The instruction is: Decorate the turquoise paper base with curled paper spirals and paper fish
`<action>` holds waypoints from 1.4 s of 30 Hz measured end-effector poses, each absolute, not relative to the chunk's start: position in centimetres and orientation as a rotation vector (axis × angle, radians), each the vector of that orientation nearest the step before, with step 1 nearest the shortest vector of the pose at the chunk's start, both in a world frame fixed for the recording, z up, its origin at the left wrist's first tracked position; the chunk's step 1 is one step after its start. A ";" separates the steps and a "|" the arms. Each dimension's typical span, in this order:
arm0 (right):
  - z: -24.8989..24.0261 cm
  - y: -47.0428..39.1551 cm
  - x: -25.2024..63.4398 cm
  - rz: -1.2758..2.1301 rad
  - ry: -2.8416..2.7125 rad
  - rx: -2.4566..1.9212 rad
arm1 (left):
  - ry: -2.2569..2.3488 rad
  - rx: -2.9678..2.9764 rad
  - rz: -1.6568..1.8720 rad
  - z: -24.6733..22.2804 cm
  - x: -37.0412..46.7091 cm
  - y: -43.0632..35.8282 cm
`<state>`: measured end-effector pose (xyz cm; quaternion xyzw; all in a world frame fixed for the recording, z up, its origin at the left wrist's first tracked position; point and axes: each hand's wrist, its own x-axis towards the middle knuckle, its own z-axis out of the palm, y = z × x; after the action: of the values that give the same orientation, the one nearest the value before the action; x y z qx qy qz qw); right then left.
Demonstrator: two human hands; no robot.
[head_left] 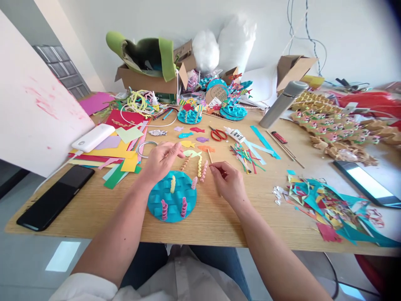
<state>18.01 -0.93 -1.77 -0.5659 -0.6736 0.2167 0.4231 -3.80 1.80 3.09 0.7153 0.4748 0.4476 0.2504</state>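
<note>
My right hand (pixel 229 180) pinches a thin wooden stick (pixel 210 156), which points up and away from me. To the left, my left hand (pixel 163 159) hovers over the far edge of a blue woven paper disc (pixel 156 193). Its fingers are drawn together, and whatever they may hold is too small to make out. Several curled paper pieces stand upright on the disc, among them a purple one (pixel 184 207) and a yellow one (pixel 173 184). Between my hands lie more twisted paper strips: a yellow twist (pixel 199 166), a pink twist (pixel 204 171) and a tan twist (pixel 185 163).
Beyond my hands lie paper fish (pixel 206 149), red scissors (pixel 218 133) and a glue tube (pixel 234 134). A grey flask (pixel 283 104) stands right of them. Coloured paper (pixel 125 154) and a black phone (pixel 54 196) lie left; paper scraps (pixel 341 209) lie right.
</note>
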 end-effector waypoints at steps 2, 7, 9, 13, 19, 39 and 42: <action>-1.9 -0.9 18.0 0.546 -1.706 -1.430 | 1.310 1.955 1.263 3.1 -3.8 1.9; -2.4 -0.5 18.0 0.572 -1.733 -1.463 | 1.318 1.948 1.335 3.2 -4.0 1.9; -2.6 -0.3 18.1 0.609 -1.712 -1.470 | 1.338 1.930 1.347 3.3 -4.1 1.6; -2.6 0.1 18.1 0.705 -1.683 -1.474 | 1.386 1.902 1.369 4.0 -4.7 0.2; -2.3 0.1 17.7 0.812 -1.692 -1.429 | 1.502 1.944 1.445 3.6 -6.3 -3.6; -0.4 1.7 16.9 0.850 -2.019 -1.465 | 1.764 1.907 1.636 -3.0 -8.0 -10.1; 0.5 3.2 17.4 0.769 -2.101 -1.496 | 1.765 1.877 1.633 -3.1 -8.1 -10.1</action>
<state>17.37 3.19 0.55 -0.5417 -0.7610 0.2785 0.2233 -8.06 -10.08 -3.12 0.6146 0.5781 0.5348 0.0457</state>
